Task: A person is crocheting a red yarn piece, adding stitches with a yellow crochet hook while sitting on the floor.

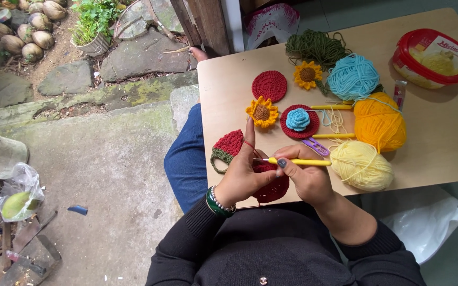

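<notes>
Your right hand [307, 177] pinches a slim yellow-handled crochet hook [299, 162] between thumb and fingers, closed firmly around the handle, with the metal tip pointing toward your left hand [242, 177]. Your left hand is closed on a round dark red crocheted piece [272, 186], which sits just under both hands at the near edge of the pale wooden table [441, 143]; its forefinger stands straight up with a strand of red yarn [249, 144] looped over it. Just beyond that raised finger lies a red and green crocheted wedge shaped like a watermelon slice [226, 149]. Beside the hook's handle end rests a pale yellow ball of yarn [360, 165], nearly touching it, and past that an orange ball of yarn [379, 123] and a light blue ball of yarn [352, 77]. Directly ahead of your grip lie a red crocheted disc topped with a blue rose [298, 121], a small purple pair of snips [316, 146], and a yellow crocheted sunflower [262, 112]; farther out are a plain red crocheted circle [269, 85], a second sunflower [308, 74] and a tangle of dark green yarn [315, 46]. Well away from your right hand, at the far corner, stands a red-rimmed plastic tub [433, 57].
</notes>
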